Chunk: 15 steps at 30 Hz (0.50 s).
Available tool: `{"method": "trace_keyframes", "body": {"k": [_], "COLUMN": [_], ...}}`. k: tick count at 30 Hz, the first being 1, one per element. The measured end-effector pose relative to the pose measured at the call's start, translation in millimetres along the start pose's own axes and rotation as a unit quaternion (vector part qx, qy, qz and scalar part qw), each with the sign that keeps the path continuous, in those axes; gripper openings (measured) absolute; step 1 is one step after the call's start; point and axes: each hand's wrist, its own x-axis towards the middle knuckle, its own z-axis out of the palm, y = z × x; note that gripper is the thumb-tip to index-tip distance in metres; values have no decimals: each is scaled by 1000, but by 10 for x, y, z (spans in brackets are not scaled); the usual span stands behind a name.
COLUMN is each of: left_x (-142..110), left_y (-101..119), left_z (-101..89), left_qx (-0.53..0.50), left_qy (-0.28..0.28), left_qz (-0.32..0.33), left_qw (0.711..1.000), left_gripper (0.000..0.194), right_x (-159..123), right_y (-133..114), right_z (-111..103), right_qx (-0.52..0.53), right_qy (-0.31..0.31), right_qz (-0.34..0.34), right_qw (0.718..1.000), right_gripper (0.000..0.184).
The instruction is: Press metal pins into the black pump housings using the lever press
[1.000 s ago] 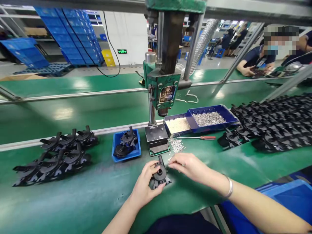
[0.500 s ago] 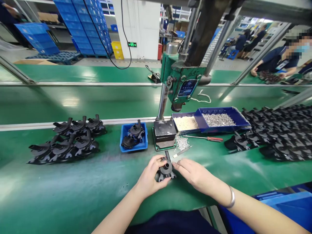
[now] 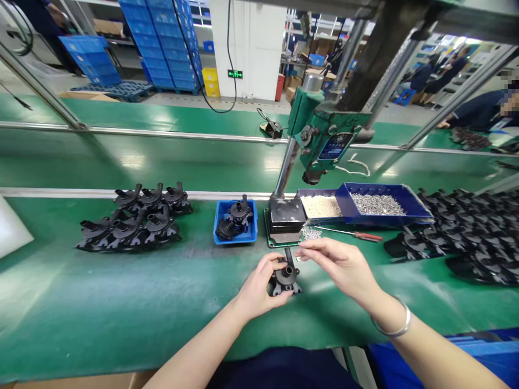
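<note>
My left hand (image 3: 259,285) is wrapped round a black plastic pump housing (image 3: 287,274) with a round hub and a pipe stub pointing away from me. The housing is just above or on the green bench; I cannot tell which. My right hand (image 3: 338,262) has its thumb and forefinger pinched beside the stub, and whatever they hold is too small to make out. Under those fingertips shows a small white end, perhaps of the pointed tool lying there, mostly hidden. Behind the fingers lie small silvery rings (image 3: 311,233) in a loose heap, partly covered.
A green press (image 3: 324,140) stands over its black block (image 3: 287,213). Beside it are a bin of pale small parts (image 3: 322,206), a bin of metal pins (image 3: 377,204) and a red-handled screwdriver (image 3: 367,236). Similar housings fill a blue tray (image 3: 219,237) and both bench sides. A co-worker sits far right.
My right hand went in to the housing's right side, then drew back up and away toward the rings. My left hand keeps its hold. The camera view has swung left.
</note>
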Motion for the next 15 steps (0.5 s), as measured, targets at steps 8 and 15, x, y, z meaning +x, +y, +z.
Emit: {"method": "trace_keyframes", "body": {"k": [8, 15], "left_x": [-69, -70], "left_y": [-71, -102], "left_z": [132, 152], "left_qx": [-102, -112], "left_qy": [47, 45], "left_qz": [-53, -45], "left_qw": [992, 992], "left_gripper": [109, 112], "right_x": [-145, -202], "right_y": [114, 165], "right_z": [632, 714], "right_qx": [-109, -187], "right_qy": [8, 3], "right_qz": [-127, -180], "right_qw": [986, 966], "right_gripper": [8, 15]}}
